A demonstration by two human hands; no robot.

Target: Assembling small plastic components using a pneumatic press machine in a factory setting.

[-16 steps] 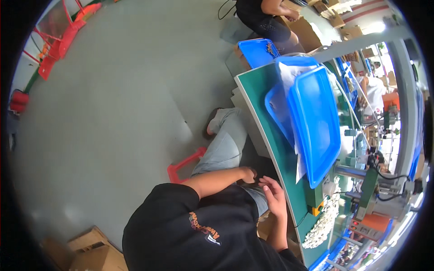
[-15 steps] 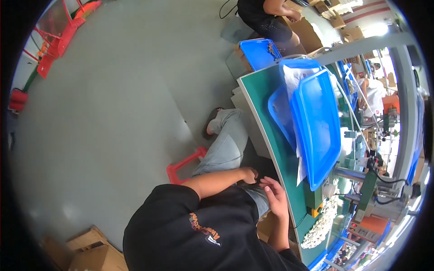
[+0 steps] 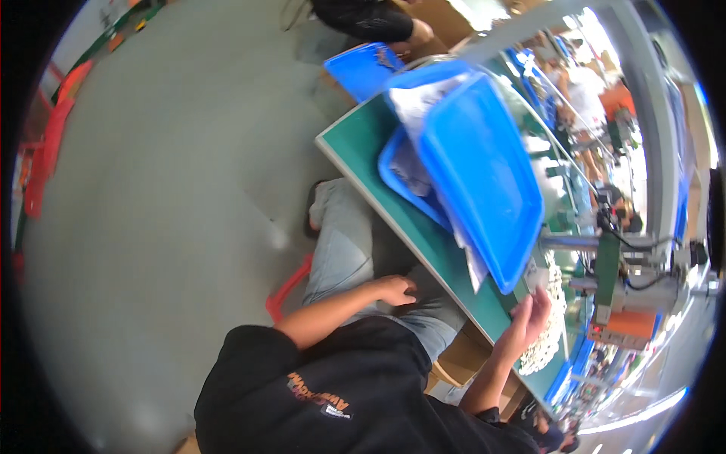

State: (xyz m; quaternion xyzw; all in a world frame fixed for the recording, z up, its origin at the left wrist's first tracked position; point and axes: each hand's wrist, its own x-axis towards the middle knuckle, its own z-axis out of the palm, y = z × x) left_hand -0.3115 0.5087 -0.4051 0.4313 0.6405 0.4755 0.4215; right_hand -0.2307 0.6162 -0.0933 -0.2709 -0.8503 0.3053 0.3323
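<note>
My left hand (image 3: 397, 290) rests over my lap beside the jeans (image 3: 340, 238); its fingers lie loosely and nothing shows in them. At the edge of the green-topped table (image 3: 352, 140), my right hand (image 3: 531, 318) is raised with fingers apart and no object in it. Close to its fingertips is a small white part (image 3: 536, 275) by the machine. Just beyond the hand lies a heap of small whitish pieces (image 3: 546, 340). The blue tray (image 3: 484, 178) leans over papers (image 3: 423, 106) and another blue tray (image 3: 396, 168) on the table.
A bench machine with a green bracket (image 3: 607, 265) and an orange-fronted box (image 3: 632, 324) stands at the right. Another blue tray (image 3: 363, 69) is beyond the table, near a seated person (image 3: 363, 19). A red stool (image 3: 287, 291) is by my leg.
My right hand has moved from over my lap toward the pile on the table. My left hand has moved slightly left. The whole view has turned, shifting the table leftward.
</note>
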